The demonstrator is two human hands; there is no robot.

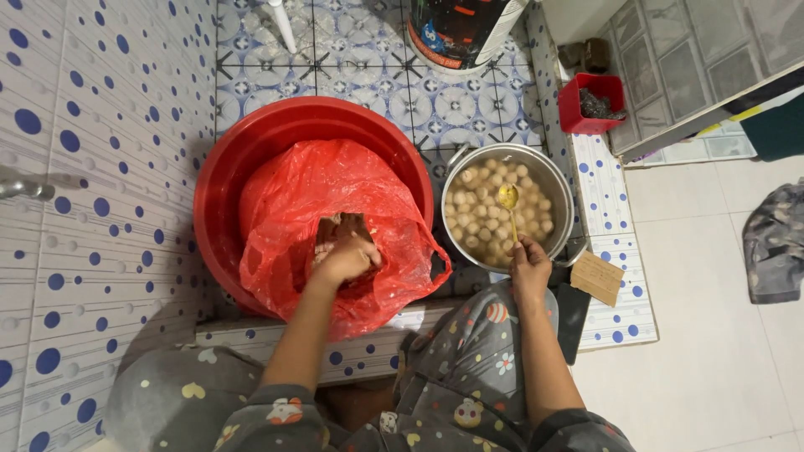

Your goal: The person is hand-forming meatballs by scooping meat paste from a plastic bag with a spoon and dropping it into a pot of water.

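Spoon [508, 201] over the pot [563, 188], handle in right hand [529, 266].

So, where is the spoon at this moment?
The spoon is right of centre in the head view, held by the right hand over the metal pot of pale balls, beside the red basin.

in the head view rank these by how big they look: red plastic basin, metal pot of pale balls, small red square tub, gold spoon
1. Round red plastic basin, clearly largest.
2. Round metal pot holding the pale balls.
3. Small red square plastic tub.
4. Gold spoon held by the right hand, smallest.
All rest low near the floor, so the order looks safe.
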